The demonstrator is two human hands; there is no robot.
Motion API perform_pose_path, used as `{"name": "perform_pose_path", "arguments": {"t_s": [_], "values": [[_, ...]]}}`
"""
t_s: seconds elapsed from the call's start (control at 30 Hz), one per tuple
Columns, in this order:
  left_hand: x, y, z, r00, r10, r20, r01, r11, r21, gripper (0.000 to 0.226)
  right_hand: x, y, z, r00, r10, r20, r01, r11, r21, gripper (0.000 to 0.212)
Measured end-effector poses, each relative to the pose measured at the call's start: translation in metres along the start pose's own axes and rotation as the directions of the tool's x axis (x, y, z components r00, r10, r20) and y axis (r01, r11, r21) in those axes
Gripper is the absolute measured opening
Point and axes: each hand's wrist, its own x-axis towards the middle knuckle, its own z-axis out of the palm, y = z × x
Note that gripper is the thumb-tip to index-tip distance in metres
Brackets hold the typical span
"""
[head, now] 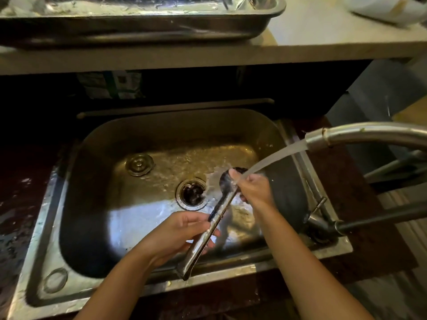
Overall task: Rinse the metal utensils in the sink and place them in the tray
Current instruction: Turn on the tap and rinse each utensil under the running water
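Observation:
A long metal utensil point(203, 239) with a flat handle and a rounded dark head slants over the steel sink point(97, 158). My left hand point(180, 234) grips its handle near the middle. My right hand point(251, 188) holds the rounded head, thumb pressed on it, right under the water stream point(277, 155) from the faucet point(369, 135). The metal tray point(138, 26) stands on the raised white counter behind the sink, with wet shiny items inside that are too blurred to name.
The open drain point(193, 192) and a loose round strainer plug point(139, 164) lie on the wet sink floor. The faucet base and lever point(323, 220) stand at the sink's right rim. A white object point(388, 8) rests on the counter at the far right.

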Motion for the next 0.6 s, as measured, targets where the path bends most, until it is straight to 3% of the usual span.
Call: {"name": "perform_pose_path", "arguments": {"t_s": [0.13,0.2,0.27,0.33,0.37,0.5,0.6], "values": [[-0.001,-0.002,-0.003,0.999,-0.013,-0.042,0.015,0.999,0.041,0.017,0.002,-0.001,-0.006,0.991,-0.032,0.126,0.042,0.997,-0.072,0.04],[0.0,-0.004,-0.002,0.998,-0.008,-0.056,0.011,0.999,0.044,0.016,-0.001,0.001,-0.005,0.975,-0.045,0.218,0.084,0.981,-0.173,0.052],[0.0,-0.004,-0.001,0.999,-0.004,-0.054,0.006,0.999,0.037,0.016,0.002,0.002,-0.002,0.981,-0.072,0.183,0.109,0.973,-0.205,0.052],[0.001,-0.003,0.0,0.999,0.003,-0.048,-0.002,1.0,0.022,0.019,0.007,-0.003,-0.002,0.99,-0.101,0.099,0.109,0.991,-0.073,0.028],[0.001,-0.004,0.0,0.999,0.006,-0.052,-0.006,1.0,0.01,0.02,0.01,-0.006,-0.003,0.991,-0.121,0.063,0.123,0.992,-0.023,0.026],[0.004,-0.007,-0.004,0.989,0.025,-0.149,-0.026,1.0,0.0,0.027,0.01,-0.015,-0.006,0.997,-0.038,0.073,0.034,0.998,0.048,0.038],[0.008,-0.01,-0.004,0.946,0.142,-0.29,-0.093,0.98,0.177,0.034,0.0,-0.021,-0.001,0.986,0.1,0.133,-0.13,0.961,0.242,0.036]]}}
